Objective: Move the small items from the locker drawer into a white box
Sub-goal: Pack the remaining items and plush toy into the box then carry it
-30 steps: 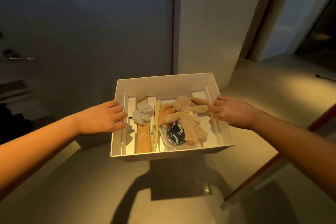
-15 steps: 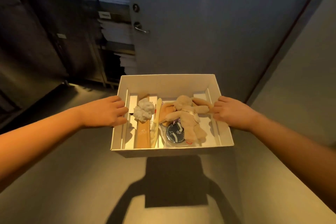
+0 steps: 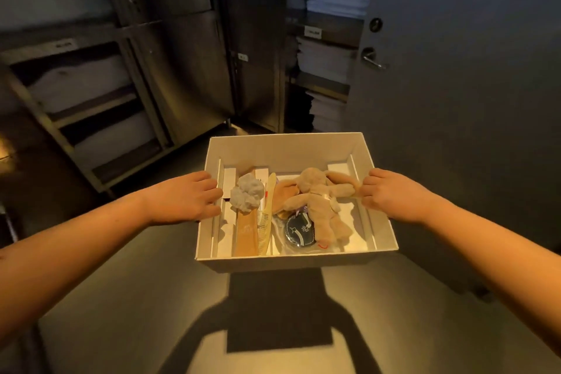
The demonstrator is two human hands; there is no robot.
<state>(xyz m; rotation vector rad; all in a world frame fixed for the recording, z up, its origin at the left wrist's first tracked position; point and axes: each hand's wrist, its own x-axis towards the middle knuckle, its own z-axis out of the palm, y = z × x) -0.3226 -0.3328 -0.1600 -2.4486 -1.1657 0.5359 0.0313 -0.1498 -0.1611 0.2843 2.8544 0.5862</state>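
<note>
The white box (image 3: pixel 288 149) is held above the floor (image 3: pixel 121 297): left hand (image 3: pixel 185 196) grasps its 9 o'clock wall, right hand (image 3: pixel 391 194) its 3 o'clock wall. Inside lie plush toy (image 3: pixel 318 200), comb (image 3: pixel 265 215), grey scrunchie (image 3: pixel 247 193).

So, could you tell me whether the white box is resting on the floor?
No, the left hand and right hand hold the white box by its side walls, above the floor.

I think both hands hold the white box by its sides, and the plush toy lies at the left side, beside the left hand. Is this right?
Not quite: the head view shows the plush toy at the right side of the white box, beside the right hand. The left hand holds the opposite side.
</note>
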